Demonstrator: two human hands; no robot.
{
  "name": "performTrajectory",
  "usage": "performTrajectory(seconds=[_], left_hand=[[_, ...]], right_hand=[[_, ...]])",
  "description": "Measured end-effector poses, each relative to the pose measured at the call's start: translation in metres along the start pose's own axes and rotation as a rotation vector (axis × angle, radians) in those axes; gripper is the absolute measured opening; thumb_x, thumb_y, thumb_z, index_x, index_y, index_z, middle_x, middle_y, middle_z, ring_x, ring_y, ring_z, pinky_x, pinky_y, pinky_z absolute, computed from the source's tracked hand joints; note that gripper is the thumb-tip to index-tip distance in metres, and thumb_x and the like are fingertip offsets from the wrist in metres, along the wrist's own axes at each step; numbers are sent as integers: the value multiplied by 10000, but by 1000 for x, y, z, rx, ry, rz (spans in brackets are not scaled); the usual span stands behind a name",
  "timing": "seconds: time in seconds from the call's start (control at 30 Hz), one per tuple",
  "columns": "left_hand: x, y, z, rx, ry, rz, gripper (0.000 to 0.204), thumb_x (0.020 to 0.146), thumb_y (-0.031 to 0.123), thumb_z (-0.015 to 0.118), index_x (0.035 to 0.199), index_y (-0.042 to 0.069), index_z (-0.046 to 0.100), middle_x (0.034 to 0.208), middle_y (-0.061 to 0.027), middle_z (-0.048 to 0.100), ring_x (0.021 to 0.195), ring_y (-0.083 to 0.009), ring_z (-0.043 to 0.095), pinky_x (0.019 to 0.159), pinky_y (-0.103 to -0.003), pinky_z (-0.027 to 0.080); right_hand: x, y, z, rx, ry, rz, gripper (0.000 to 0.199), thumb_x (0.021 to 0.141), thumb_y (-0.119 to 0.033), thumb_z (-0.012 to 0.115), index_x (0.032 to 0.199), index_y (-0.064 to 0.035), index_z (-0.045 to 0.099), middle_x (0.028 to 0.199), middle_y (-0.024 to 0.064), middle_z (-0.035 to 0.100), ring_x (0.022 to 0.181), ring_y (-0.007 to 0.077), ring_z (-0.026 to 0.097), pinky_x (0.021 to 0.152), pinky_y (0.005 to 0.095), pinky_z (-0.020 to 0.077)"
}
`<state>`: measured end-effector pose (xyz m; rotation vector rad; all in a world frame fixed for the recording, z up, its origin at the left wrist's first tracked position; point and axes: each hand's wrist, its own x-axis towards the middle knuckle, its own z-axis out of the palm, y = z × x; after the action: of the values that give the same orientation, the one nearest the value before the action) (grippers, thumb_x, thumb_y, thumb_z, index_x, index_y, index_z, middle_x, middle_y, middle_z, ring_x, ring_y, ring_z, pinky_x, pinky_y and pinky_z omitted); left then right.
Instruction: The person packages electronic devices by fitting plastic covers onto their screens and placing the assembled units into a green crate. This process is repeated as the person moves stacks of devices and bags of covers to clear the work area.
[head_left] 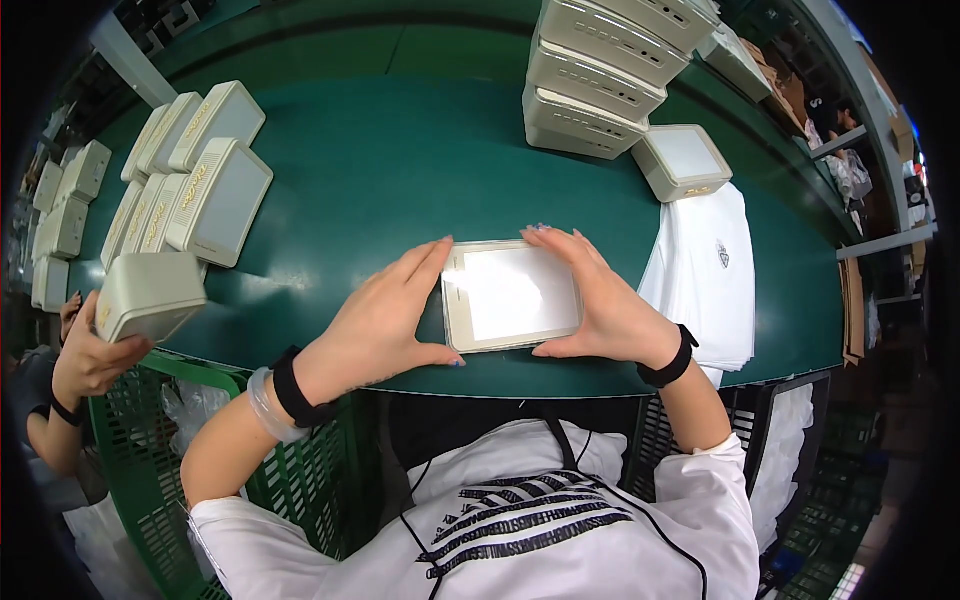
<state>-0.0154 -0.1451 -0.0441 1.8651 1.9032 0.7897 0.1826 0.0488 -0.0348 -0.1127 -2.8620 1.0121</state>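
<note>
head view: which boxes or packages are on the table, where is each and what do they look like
Held box: flat, cream rim, white top, table centre, between left hand and right hand.
Box rows: cream boxes on edge, far left.
Box stack: cream, piled, far right.
Single box: squarish, cream, white top, beside the stack.
White bags: flat pile with a small dark mark, right.
Co-worker's box: cream, at left edge.

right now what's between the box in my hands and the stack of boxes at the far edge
Only bare green table shows between the box and the stack in the head view; a single box sits off to the right.
</note>
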Motion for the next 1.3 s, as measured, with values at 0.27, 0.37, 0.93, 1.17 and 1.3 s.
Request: performTrajectory(seconds=[0.27,0.37,0.93,1.17,1.3], left_hand=[[6,3,1,-86,-16,-137,1023,567,276,868,1361,-82,331,1329,-230,441,1151,-374,508,959,-396,437],[7,4,0,-34,-35,-160,1031,556,286,871,1363,-74,341,1337,-226,444,1161,-369,504,973,-392,427],[1,-7,28,-153,44,-71,1153,571,284,881,1423,-63,185,1375,-270,377,1198,-400,470,1042,-415,357],[7,-16,21,-244,106,-54,1106,599,215,853,1446,-4,177,1375,-243,370,1219,-381,456,1036,-415,362],[8,-23,1,-150,348,15,865,671,126,773,1393,17,309,1306,-204,455,1164,-359,497,975,-399,413]], right_hand=[[4,4,-7,50,-73,68,1151,538,-263,884,1446,-60,206,1468,137,351,1377,345,290,1146,521,162],[7,5,-9,38,-141,94,1161,528,-253,882,1453,-58,208,1474,140,341,1389,348,266,1147,515,162],[-4,5,3,-46,-38,26,973,605,-158,819,1422,-94,295,1459,229,275,1383,398,225,1099,556,212],[8,-7,7,-376,-11,-107,926,547,-205,805,1350,-77,361,1270,280,406,1200,443,398,1017,528,326],[54,-6,-3,-234,56,129,897,535,-291,796,1295,-50,387,1113,288,494,1034,441,497,933,484,414]])
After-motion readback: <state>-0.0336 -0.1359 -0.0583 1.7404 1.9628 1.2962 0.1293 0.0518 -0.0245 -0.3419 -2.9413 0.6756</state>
